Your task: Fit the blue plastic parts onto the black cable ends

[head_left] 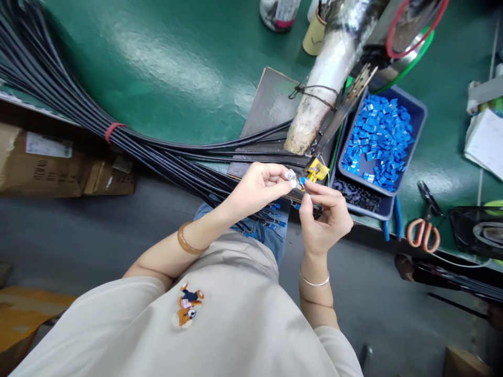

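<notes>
My left hand (262, 183) pinches a small whitish, shiny piece (291, 177) between thumb and fingertips. Close against it, the fingertips of my right hand (324, 212) are closed on a small blue piece (303, 180). Whether the two pieces are joined cannot be made out. Just behind them is a yellow part (317, 170) at the lower end of a metal fixture. Black cables (165, 152) run in from the left under my left hand, and several blue-tipped ends (271, 217) hang over my lap.
Right of my hands, a bin (418, 118) holds many blue pieces, beside a lower bin of black bits (356, 196). Orange-handled scissors (423, 234) and blue-handled pliers (398, 217) lie at the table edge. A wrapped tube (322, 86) slants above. Cartons (47, 162) stand at left.
</notes>
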`<action>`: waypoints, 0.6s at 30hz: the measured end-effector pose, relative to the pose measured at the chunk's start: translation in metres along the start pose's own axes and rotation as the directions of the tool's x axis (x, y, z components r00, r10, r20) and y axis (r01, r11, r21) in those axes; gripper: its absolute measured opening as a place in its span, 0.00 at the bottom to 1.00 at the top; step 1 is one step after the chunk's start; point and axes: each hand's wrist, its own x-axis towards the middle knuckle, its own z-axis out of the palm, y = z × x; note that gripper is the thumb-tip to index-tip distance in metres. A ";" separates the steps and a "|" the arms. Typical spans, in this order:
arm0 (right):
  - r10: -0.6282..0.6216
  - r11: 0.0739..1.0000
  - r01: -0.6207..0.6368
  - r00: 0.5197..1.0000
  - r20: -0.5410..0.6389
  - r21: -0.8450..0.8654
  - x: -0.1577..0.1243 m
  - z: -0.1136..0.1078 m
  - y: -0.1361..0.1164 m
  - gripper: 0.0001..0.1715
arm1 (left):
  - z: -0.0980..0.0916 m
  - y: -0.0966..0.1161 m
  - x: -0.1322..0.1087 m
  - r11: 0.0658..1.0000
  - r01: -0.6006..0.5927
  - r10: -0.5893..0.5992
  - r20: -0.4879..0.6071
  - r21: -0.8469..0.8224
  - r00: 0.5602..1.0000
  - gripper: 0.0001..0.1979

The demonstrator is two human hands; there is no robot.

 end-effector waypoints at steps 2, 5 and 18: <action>-0.049 0.998 0.050 0.999 0.016 -0.042 0.000 0.000 0.001 0.10 | 0.000 0.000 0.001 1.000 -0.018 0.018 -0.004 0.013 1.000 0.08; -0.099 0.992 0.101 0.994 0.035 -0.080 0.000 0.000 0.003 0.10 | 0.000 -0.001 0.003 0.999 -0.048 0.048 -0.011 0.004 0.999 0.09; -0.175 0.967 0.180 0.983 0.047 -0.177 0.008 -0.001 0.006 0.10 | 0.005 -0.001 0.009 0.990 -0.121 0.127 -0.096 0.067 0.987 0.07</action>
